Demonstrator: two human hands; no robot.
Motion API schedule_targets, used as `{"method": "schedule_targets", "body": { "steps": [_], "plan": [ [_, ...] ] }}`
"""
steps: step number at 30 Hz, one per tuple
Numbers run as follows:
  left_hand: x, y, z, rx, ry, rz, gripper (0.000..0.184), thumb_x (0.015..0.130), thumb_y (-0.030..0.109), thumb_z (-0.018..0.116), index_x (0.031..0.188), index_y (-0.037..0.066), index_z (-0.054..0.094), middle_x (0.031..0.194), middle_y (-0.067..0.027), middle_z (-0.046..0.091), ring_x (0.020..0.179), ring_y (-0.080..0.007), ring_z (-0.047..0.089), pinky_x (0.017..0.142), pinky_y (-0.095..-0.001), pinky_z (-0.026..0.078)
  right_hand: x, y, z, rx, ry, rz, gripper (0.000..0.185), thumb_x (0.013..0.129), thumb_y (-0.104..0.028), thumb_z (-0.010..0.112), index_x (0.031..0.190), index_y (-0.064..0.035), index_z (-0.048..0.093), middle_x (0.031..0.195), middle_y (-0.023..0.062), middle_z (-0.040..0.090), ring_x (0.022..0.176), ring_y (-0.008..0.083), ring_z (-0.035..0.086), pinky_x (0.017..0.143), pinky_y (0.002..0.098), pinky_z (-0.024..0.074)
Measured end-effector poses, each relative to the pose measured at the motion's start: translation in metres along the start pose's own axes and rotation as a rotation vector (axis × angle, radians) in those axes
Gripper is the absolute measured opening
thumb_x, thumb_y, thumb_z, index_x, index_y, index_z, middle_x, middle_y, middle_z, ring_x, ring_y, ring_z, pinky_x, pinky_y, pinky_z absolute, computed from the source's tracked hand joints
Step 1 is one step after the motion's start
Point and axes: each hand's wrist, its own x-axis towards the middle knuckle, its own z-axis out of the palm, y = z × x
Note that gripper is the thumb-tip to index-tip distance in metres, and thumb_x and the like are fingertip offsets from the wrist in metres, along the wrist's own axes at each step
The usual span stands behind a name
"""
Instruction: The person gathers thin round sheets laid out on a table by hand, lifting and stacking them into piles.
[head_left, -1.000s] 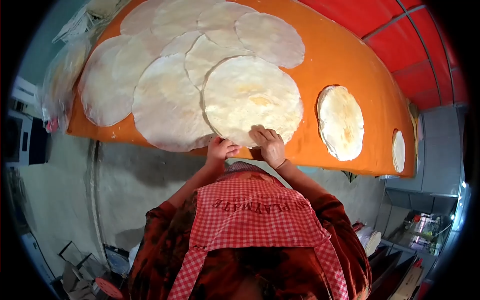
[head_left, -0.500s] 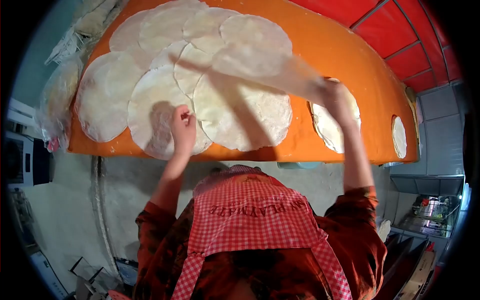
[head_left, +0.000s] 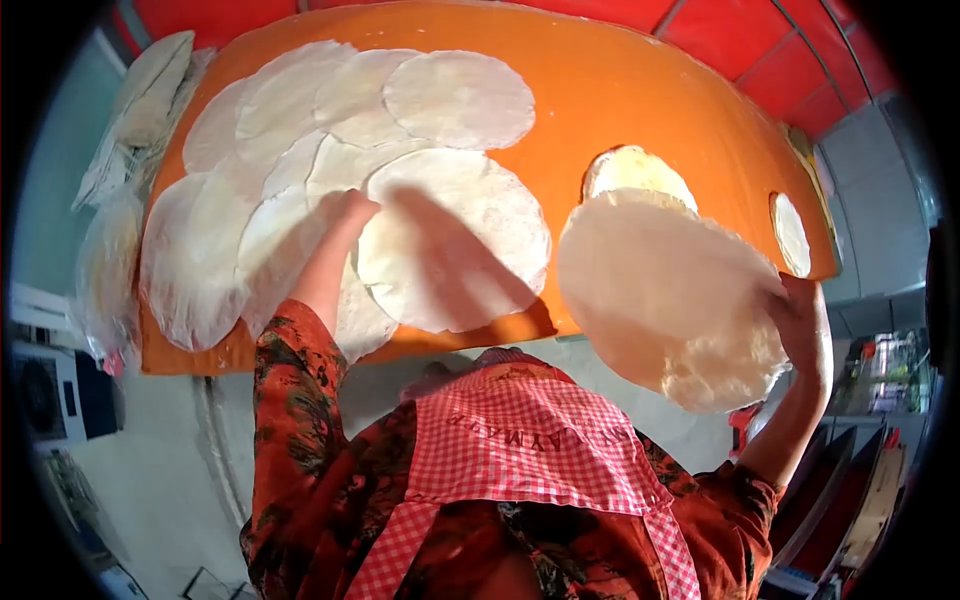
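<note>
Several thin round flatbreads point(head_left: 460, 100) overlap on the orange cloth point(head_left: 590, 60) at the left and middle. My left hand point(head_left: 352, 208) is over them, beside the large front flatbread point(head_left: 455, 240); its fingers are bunched, and what they hold, if anything, is hidden. At the right, my right hand point(head_left: 800, 310) grips the edge of a large thin flatbread sheet point(head_left: 665, 290), which hangs in the air past the table's front edge. Behind that sheet, partly covered by it, a thicker flatbread pile point(head_left: 640, 168) lies on the cloth.
A small flatbread stack point(head_left: 790, 234) lies near the table's right end. Clear plastic bags point(head_left: 112, 270) and folded cloth point(head_left: 140, 110) sit along the left edge. Red panels point(head_left: 720, 35) stand behind the table. Grey floor point(head_left: 420, 372) shows in front.
My right hand has gone to the right pile and now holds up a sheet there. My left hand has moved leftward and farther over the flatbreads. The camera view has shifted.
</note>
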Motion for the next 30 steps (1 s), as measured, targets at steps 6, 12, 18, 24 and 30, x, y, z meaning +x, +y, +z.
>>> {"method": "schedule_targets", "body": {
  "steps": [6,12,18,24,30],
  "plan": [
    [0.03,0.045,-0.009,-0.725,-0.261,0.292,0.034,0.083,0.023,0.064,0.106,-0.002,0.065,0.101,-0.0149,0.069,0.091,-0.0252,0.067,0.078,-0.0379,0.054,-0.01,0.057,-0.01,-0.013,-0.036,0.165,0.019,0.078,-0.004,0.06,0.093,0.0071,0.064,0.072,0.0102,0.066,0.07,0.0133,0.061,0.067,0.0308,0.0493],
    [-0.111,0.158,-0.183,-1.369,-0.223,0.464,0.031,0.089,0.019,0.062,0.11,-0.004,0.06,0.102,-0.0133,0.066,0.09,-0.0218,0.065,0.08,-0.0381,0.054,0.035,0.087,-0.014,0.012,0.024,0.126,0.019,0.079,-0.004,0.059,0.094,0.0059,0.066,0.073,0.0062,0.066,0.068,0.0138,0.062,0.066,0.0302,0.0495],
    [-0.186,0.113,-0.192,-1.933,0.23,0.367,0.038,0.09,0.015,0.061,0.121,-0.006,0.053,0.119,-0.0152,0.061,0.108,-0.025,0.061,0.091,-0.0397,0.052,0.067,0.068,-0.015,0.019,0.106,0.06,0.024,0.081,-0.005,0.056,0.101,0.0036,0.066,0.078,0.008,0.067,0.073,0.0153,0.065,0.069,0.0311,0.0505],
    [-0.207,0.046,0.054,-1.747,0.108,-0.036,0.027,0.092,0.02,0.059,0.108,-0.002,0.058,0.088,-0.0125,0.068,0.063,-0.0196,0.064,0.053,-0.0309,0.054,0.12,0.012,0.007,-0.011,-0.045,-0.078,0.03,0.078,-0.008,0.06,0.105,0.0044,0.065,0.086,0.0112,0.067,0.082,0.0164,0.065,0.075,0.0314,0.05],
    [-0.253,0.033,0.118,-1.817,-0.32,-0.121,0.038,0.095,0.03,0.054,0.118,-0.001,0.055,0.103,-0.0111,0.065,0.085,-0.0227,0.068,0.071,-0.0337,0.057,0.225,-0.061,0.077,-0.117,-0.13,-0.462,0.032,0.073,-0.003,0.056,0.103,0.0049,0.066,0.083,0.0161,0.067,0.08,0.0238,0.065,0.076,0.0355,0.0506]
  ]
}}
